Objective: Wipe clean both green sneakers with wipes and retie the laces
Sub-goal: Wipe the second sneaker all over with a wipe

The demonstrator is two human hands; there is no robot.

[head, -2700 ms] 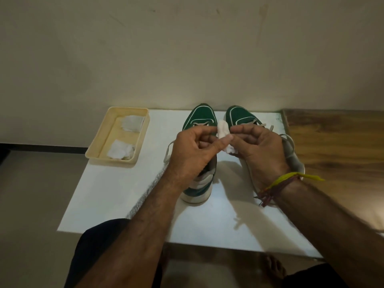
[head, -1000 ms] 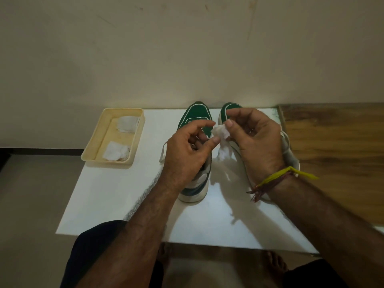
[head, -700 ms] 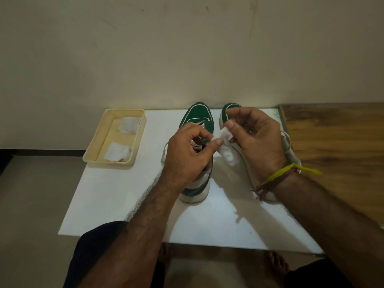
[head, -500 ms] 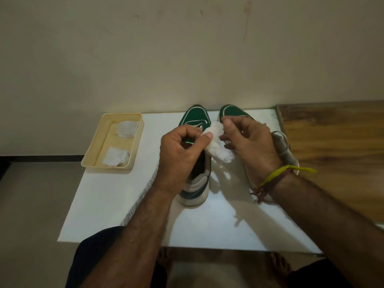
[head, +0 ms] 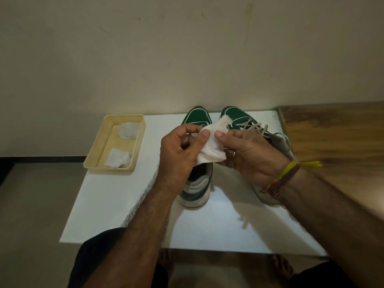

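Note:
Two green sneakers with white soles stand side by side on the white table (head: 116,196), toes toward the wall. The left sneaker (head: 197,118) is partly covered by my left hand (head: 178,156). On the right sneaker (head: 239,117) the pale laces (head: 254,126) lie loose. Above the shoes I hold a white wipe (head: 212,146) spread between both hands: my left thumb and fingers pinch its left edge, and my right hand (head: 249,159) pinches its right edge.
A cream plastic tray (head: 92,161) at the table's back left holds two more folded wipes (head: 116,160). A wooden surface (head: 336,138) adjoins the table on the right. The wall runs close behind the shoes. My knees and bare feet are below the table's front edge.
The wipe was a small bunched wad between my fingertips; it is now pulled open into a wider sheet. My hands have moved slightly apart and lower over the sneakers.

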